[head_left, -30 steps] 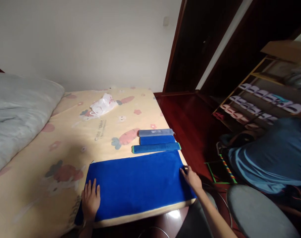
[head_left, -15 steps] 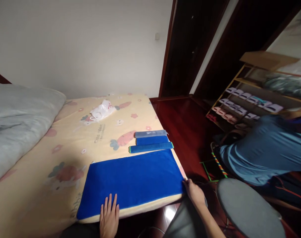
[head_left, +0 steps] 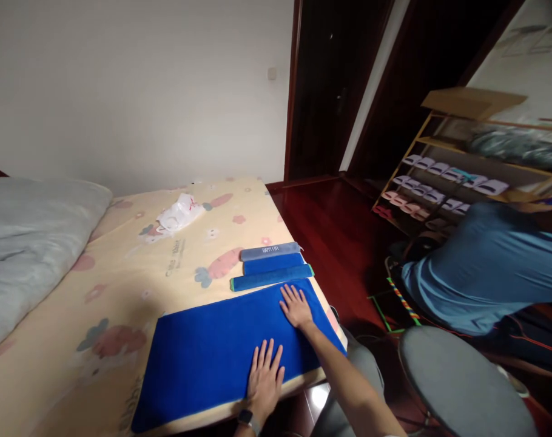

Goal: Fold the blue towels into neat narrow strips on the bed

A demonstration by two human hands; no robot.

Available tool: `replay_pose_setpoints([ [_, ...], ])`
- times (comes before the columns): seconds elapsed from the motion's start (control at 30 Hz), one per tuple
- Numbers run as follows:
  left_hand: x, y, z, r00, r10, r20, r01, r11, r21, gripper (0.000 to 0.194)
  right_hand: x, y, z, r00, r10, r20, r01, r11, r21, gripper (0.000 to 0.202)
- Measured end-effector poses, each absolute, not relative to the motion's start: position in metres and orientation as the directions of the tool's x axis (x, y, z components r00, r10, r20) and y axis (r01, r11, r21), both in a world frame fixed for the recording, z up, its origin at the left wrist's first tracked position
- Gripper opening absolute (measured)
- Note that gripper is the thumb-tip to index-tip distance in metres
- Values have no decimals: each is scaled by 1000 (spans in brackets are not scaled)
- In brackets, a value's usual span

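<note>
Blue cloth (head_left: pixel 203 358), one: laid flat at lower centre of the frame, along the near edge of the bed (head_left: pixel 121 291).
Left hand (head_left: pixel 264 377), wearing a watch (head_left: pixel 245 417): palm down at the cloth's near side, fingers spread, pinching nothing.
Right hand (head_left: pixel 296 309): flat near the cloth's upper right corner, fingers slightly parted, gripping nothing.
Rolls, just above the cloth: grey lettered roll (head_left: pixel 269 251), plain blue piece (head_left: pixel 273 264), green-ended roll (head_left: pixel 271 278).
Risks, as judged: a sideways push could wrinkle the cloth or drag it over the bed's edge; a forward sweep of the right hand could knock the green-ended roll askew.
</note>
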State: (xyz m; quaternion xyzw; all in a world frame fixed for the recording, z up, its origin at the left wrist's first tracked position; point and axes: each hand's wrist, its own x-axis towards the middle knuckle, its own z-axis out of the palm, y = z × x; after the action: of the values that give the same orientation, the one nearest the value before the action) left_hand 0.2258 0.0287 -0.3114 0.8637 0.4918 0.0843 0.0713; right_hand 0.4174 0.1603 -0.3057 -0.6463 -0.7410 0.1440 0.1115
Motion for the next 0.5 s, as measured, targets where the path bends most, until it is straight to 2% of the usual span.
replay_pose_setpoints([
  [0.13,210,13,-312,555,830,52,808,-553,202,61,482,181,-318,53,997,-64,945,-71,-320,60],
  [0.23,221,8,-307,612,789,49,764,-606,222,60,517,181,-318,115,992,-42,912,-123,-392,56],
  [0.33,272,15,-306,666,746,20,708,-640,299,54,533,182,-315,251,967,-33,839,-235,-491,49],
  [0.43,350,30,-308,691,722,-26,676,-633,377,52,540,193,-312,344,937,-53,788,-319,-526,44],
  [0.5,398,39,-310,711,700,-64,665,-640,385,46,543,203,-312,364,929,-67,760,-338,-555,41],
])
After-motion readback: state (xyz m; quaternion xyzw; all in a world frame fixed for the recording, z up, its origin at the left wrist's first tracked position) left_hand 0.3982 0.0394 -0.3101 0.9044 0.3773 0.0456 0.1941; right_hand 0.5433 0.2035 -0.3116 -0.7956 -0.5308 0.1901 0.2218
